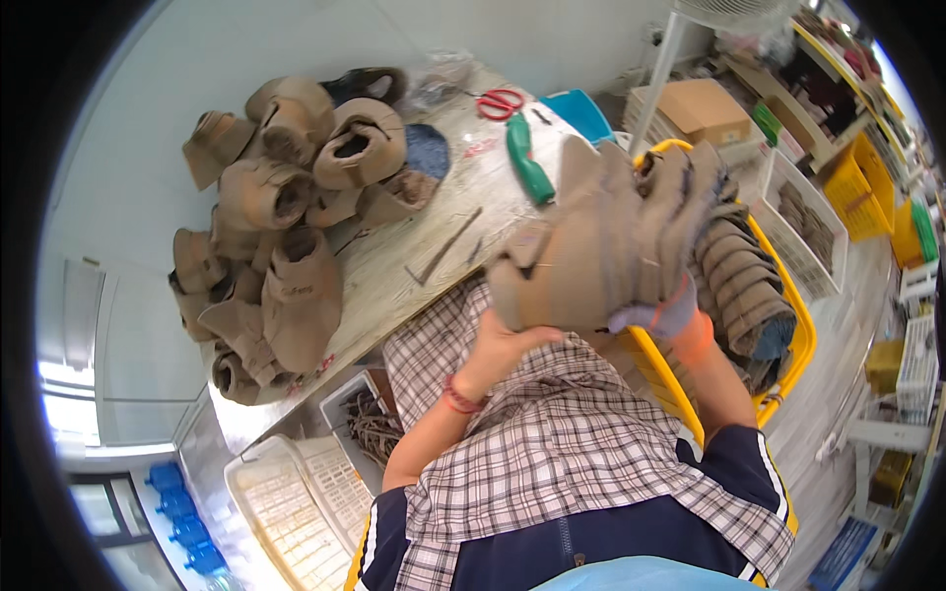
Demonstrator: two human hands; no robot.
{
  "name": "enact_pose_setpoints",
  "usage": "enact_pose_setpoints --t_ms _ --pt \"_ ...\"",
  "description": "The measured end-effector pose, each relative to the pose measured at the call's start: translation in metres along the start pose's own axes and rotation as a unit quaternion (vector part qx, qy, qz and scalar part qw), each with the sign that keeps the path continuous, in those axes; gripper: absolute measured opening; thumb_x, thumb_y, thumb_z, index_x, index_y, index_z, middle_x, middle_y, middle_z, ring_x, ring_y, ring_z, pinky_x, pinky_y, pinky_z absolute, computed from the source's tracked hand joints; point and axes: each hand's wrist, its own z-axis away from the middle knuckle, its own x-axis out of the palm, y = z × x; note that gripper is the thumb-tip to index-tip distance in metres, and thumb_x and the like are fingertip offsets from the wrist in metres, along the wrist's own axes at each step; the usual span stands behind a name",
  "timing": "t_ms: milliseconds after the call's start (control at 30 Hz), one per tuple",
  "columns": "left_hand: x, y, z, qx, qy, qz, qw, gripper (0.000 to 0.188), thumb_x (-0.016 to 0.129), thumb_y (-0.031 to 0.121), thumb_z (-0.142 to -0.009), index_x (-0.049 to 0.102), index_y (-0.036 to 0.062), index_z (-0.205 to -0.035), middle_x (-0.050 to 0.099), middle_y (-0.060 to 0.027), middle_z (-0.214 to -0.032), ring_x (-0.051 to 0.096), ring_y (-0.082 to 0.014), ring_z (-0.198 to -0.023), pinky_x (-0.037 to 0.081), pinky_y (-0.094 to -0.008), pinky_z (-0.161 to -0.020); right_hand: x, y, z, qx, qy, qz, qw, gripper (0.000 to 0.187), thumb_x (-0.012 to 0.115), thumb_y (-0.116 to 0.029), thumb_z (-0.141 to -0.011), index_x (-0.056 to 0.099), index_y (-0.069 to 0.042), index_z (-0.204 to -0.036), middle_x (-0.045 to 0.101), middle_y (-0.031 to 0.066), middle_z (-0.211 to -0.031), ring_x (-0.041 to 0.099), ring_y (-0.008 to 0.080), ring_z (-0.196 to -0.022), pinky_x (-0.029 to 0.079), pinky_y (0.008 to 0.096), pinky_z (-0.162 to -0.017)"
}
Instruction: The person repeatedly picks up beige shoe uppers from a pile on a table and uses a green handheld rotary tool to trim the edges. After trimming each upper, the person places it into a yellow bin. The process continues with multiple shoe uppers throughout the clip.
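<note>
I hold a tan shoe upper (601, 241) up in front of me with both hands. My left hand (503, 350), bare with a red band at the wrist, grips its lower left edge. My right hand (665, 315), in a grey glove with an orange cuff, grips its lower right edge. Right behind it a yellow basket (803, 335) holds a stack of similar tan uppers (749, 281). On the worktable (434, 246) to the left lies a heap of tan uppers (271, 217).
A green-handled tool (529, 165), red scissors (501, 101) and thin dark strips (443, 246) lie on the table. A white plastic crate (296, 502) and a tray of dark scraps (370, 424) sit low left. Yellow crates (867, 187), a cardboard box (705, 108) and shelves stand at right.
</note>
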Motion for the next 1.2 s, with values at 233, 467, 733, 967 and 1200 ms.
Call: enact_pose_setpoints --t_ms 233,467,733,967,1200 --pt "-0.063 0.006 0.036 0.127 0.203 0.159 0.958 0.044 0.068 0.007 -0.083 0.053 -0.0006 -0.124 0.06 -0.007 -0.118 0.056 -0.0195 -0.109 0.042 -0.0336 -0.096 0.084 0.035 -0.118 -0.047 -0.135 -0.032 0.989 0.046 0.08 -0.03 -0.073 0.065 0.0 -0.104 0.07 0.0084 -0.085 0.062 0.0124 -0.075 0.05 0.0288 -0.07" --pt "-0.109 -0.015 0.084 0.131 0.316 -0.004 0.94 0.046 0.066 0.005 -0.083 0.051 -0.001 -0.126 0.058 -0.0069 -0.122 0.054 -0.0181 -0.11 0.04 -0.0316 -0.097 0.102 0.171 -0.157 -0.148 0.0 0.281 0.948 0.039 0.061 -0.04 -0.087 0.064 -0.004 -0.101 0.064 0.0161 -0.095 0.06 0.0318 -0.087 0.047 0.0401 -0.079" --pt "-0.115 0.024 0.158 0.208 0.346 0.131 0.906 0.052 0.062 0.007 -0.086 0.042 0.0009 -0.134 0.051 -0.0106 -0.132 0.05 -0.0264 -0.12 0.037 -0.0406 -0.104 0.09 0.18 -0.206 0.21 -0.026 0.543 0.813 0.058 0.066 -0.033 -0.077 0.045 -0.006 -0.125 0.06 0.0187 -0.116 0.058 0.0363 -0.108 0.048 0.0446 -0.088" --pt "-0.116 0.089 0.2 0.309 0.348 0.337 0.818 0.042 0.043 0.024 -0.099 0.042 0.0034 -0.135 0.047 -0.012 -0.138 0.047 -0.0295 -0.124 0.036 -0.0472 -0.106 0.044 0.169 -0.19 0.25 0.032 -0.028 0.967 0.011 0.064 -0.01 -0.077 0.061 -0.003 -0.086 0.055 0.0031 -0.063 0.052 0.0143 -0.051 0.041 0.0275 -0.047" --pt "-0.133 0.115 0.215 0.253 0.345 0.436 0.791 0.04 0.038 0.022 -0.1 0.044 -0.0001 -0.133 0.05 -0.016 -0.134 0.049 -0.0313 -0.121 0.038 -0.0469 -0.104 0.067 0.03 -0.078 0.081 -0.035 -0.041 0.995 0.023 0.061 -0.024 -0.09 0.056 -0.002 -0.089 0.054 -0.0002 -0.065 0.05 0.0076 -0.059 0.042 0.0242 -0.054"
